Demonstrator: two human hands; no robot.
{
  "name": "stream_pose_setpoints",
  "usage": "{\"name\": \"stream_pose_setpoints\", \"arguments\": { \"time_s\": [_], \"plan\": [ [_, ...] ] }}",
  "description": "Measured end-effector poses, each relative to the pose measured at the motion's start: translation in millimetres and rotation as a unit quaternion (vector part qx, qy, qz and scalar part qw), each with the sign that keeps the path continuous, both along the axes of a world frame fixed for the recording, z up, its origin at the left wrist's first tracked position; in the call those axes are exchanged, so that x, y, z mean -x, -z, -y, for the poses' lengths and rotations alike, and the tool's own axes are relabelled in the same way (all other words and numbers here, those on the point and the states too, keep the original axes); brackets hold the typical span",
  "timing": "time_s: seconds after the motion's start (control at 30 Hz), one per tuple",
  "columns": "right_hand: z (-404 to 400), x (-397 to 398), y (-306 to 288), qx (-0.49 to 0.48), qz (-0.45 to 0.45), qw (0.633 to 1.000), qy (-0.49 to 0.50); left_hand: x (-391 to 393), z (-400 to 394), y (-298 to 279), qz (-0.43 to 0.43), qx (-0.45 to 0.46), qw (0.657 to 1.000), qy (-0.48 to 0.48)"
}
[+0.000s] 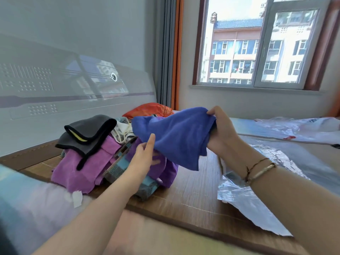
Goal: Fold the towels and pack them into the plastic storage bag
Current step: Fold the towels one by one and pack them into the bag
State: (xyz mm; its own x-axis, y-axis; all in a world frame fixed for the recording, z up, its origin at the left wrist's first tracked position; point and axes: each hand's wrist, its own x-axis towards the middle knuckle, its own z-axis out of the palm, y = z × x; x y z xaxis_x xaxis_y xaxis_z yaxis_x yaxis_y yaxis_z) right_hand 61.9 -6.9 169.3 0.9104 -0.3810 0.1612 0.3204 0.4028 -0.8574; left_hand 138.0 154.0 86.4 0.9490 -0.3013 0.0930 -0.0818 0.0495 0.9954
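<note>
A blue towel (pixel 176 137) hangs in the air above the bed mat, bunched at its right end in my right hand (pixel 221 131). My left hand (pixel 145 157) reaches up under the towel's lower left edge, fingers apart and touching the cloth. Behind and left of it lies a heap of towels: a grey one with black trim (pixel 88 133) on top, purple ones (pixel 81 168) below, and a blue checked one (pixel 119 166). A clear plastic storage bag (pixel 261 196) lies flat on the mat under my right forearm.
A brown bamboo mat (pixel 184 197) covers the bed. An orange pillow (pixel 149 110) sits behind the heap by the white headboard (pixel 55 100). Another white plastic bag (pixel 301 129) lies at the far right. A window and curtains stand beyond the bed.
</note>
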Motion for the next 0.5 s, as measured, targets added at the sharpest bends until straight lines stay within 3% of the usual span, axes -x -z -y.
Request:
{"name": "stream_pose_setpoints", "arguments": {
  "time_s": [0.1,0.3,0.5],
  "plan": [
    [5,34,3,-0.012,0.005,0.999,-0.034,28,16,-10,-0.107,0.079,0.988,0.085],
    [15,91,18,-0.011,-0.001,0.999,-0.036,54,35,-16,-0.068,0.153,0.985,0.032],
    [30,118,52,0.005,-0.156,0.980,-0.126,64,25,-25,0.081,-0.081,0.993,0.022]
  ]
}}
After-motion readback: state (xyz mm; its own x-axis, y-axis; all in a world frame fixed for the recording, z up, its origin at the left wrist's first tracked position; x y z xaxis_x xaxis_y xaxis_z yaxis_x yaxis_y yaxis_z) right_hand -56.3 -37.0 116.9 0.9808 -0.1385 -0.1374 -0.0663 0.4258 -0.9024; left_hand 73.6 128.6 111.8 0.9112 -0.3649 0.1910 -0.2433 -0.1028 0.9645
